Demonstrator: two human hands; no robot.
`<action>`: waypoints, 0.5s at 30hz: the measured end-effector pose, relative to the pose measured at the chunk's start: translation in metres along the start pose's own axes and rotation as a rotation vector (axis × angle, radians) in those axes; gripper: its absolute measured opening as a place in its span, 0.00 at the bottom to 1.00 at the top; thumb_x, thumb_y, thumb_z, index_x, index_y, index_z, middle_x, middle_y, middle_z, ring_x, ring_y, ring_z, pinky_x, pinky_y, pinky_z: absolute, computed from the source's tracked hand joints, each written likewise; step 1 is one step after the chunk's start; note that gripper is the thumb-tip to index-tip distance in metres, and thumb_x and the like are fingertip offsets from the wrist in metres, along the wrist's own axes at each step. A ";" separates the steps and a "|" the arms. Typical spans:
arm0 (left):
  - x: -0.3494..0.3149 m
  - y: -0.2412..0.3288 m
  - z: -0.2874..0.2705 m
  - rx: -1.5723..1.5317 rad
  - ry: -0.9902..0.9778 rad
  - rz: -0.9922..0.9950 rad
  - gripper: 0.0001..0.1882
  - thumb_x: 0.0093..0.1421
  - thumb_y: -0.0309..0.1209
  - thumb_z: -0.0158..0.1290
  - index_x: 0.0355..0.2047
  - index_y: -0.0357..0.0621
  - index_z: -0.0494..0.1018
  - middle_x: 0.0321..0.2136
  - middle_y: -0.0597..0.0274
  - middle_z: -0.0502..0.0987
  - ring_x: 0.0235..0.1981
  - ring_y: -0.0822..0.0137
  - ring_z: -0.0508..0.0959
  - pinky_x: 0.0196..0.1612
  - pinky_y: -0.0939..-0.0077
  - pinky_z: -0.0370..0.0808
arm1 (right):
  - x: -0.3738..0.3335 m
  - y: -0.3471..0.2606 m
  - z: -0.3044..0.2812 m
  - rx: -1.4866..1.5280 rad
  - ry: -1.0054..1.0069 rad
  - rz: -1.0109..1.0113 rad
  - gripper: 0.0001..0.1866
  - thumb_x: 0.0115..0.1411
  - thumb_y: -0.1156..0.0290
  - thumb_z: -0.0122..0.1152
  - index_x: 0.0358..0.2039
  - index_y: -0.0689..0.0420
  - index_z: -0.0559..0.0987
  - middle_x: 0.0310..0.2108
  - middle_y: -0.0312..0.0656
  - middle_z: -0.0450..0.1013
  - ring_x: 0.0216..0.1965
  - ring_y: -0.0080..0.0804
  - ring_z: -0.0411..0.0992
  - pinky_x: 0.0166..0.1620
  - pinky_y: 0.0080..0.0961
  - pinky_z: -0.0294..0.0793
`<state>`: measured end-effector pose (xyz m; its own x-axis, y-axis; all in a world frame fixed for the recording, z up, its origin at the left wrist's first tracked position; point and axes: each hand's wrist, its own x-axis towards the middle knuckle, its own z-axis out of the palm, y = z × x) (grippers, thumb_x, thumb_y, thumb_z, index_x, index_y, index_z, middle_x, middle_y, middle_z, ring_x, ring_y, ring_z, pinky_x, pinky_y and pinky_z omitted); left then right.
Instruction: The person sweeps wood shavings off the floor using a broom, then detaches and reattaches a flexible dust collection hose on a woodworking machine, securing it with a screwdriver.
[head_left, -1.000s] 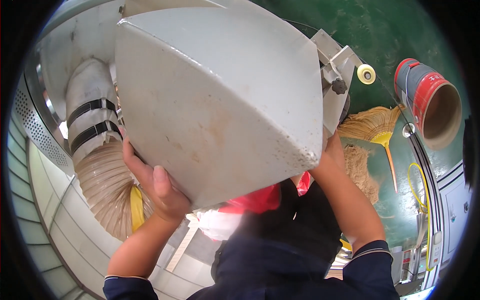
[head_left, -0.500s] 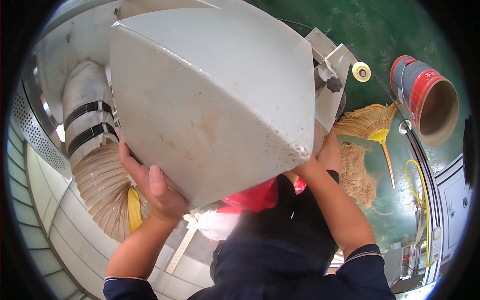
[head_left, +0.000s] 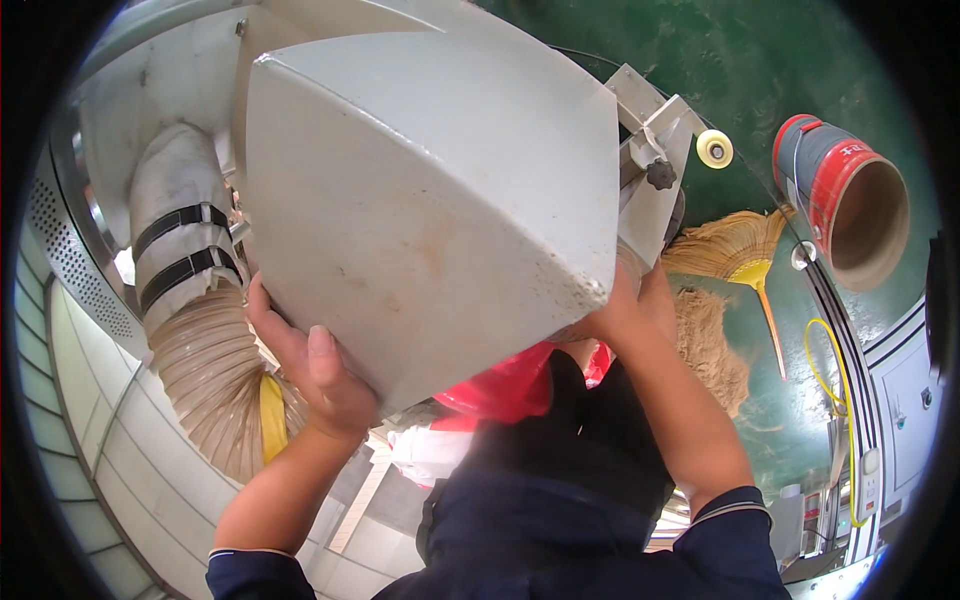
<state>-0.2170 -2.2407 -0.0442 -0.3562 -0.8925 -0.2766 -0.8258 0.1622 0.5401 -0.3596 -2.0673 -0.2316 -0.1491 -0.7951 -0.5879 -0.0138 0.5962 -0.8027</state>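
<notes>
A large grey-white sheet-metal hood with folded ridges and a pointed corner fills the middle of the view. Brown smears and scuffs mark its near face. My left hand grips its lower left side, thumb up against the metal and fingers along the edge. At the hood's lower right corner is my right hand; its fingers go behind the metal and are hidden. What lies under the hood cannot be seen.
Left stands a ribbed hose with black straps. Right of the hood are a bracket with a roller, a broom, a pile of sawdust-like material and a grey-red bucket on its side. Red plastic lies below the hood.
The hood looks slightly smaller, and its upper left corner has shifted right and down. More of the panel behind it shows. Both hands stay at the same places on it.
</notes>
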 end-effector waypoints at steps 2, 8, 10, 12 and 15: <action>-0.002 -0.004 -0.002 0.023 0.008 0.001 0.40 0.57 0.47 0.37 0.63 0.34 0.44 0.59 0.49 0.56 0.59 0.59 0.58 0.62 0.66 0.53 | 0.002 -0.033 -0.020 -0.080 -0.116 0.091 0.52 0.32 0.45 0.75 0.52 0.71 0.68 0.53 0.58 0.67 0.53 0.55 0.67 0.56 0.41 0.66; 0.002 0.004 0.003 -0.006 0.005 0.015 0.41 0.57 0.48 0.39 0.62 0.30 0.45 0.57 0.46 0.56 0.59 0.56 0.58 0.63 0.63 0.52 | -0.005 0.045 0.059 -0.213 0.142 -0.139 0.49 0.33 0.52 0.74 0.51 0.73 0.67 0.50 0.59 0.68 0.52 0.55 0.67 0.55 0.41 0.66; 0.001 0.001 0.002 -0.019 0.022 0.006 0.42 0.57 0.49 0.40 0.61 0.28 0.45 0.57 0.44 0.56 0.58 0.55 0.58 0.63 0.61 0.51 | -0.004 0.013 0.041 -0.233 0.153 -0.087 0.48 0.33 0.53 0.73 0.50 0.73 0.67 0.49 0.59 0.69 0.52 0.55 0.67 0.54 0.40 0.68; 0.001 0.001 0.003 -0.040 0.037 0.004 0.42 0.57 0.49 0.40 0.61 0.28 0.45 0.57 0.44 0.56 0.58 0.55 0.58 0.63 0.61 0.51 | 0.001 -0.016 0.018 -0.208 0.111 -0.022 0.47 0.32 0.54 0.73 0.49 0.73 0.68 0.48 0.59 0.69 0.51 0.55 0.68 0.53 0.40 0.68; 0.000 0.003 0.000 -0.014 -0.023 -0.009 0.39 0.58 0.46 0.36 0.64 0.32 0.43 0.61 0.48 0.53 0.61 0.58 0.56 0.64 0.66 0.51 | 0.007 -0.029 0.005 -0.137 0.014 0.010 0.46 0.32 0.54 0.74 0.47 0.74 0.69 0.45 0.60 0.70 0.49 0.55 0.68 0.52 0.40 0.69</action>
<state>-0.2196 -2.2406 -0.0427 -0.3587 -0.8842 -0.2993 -0.8227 0.1479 0.5489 -0.3553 -2.0909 -0.2130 -0.1635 -0.7879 -0.5937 -0.1471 0.6145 -0.7751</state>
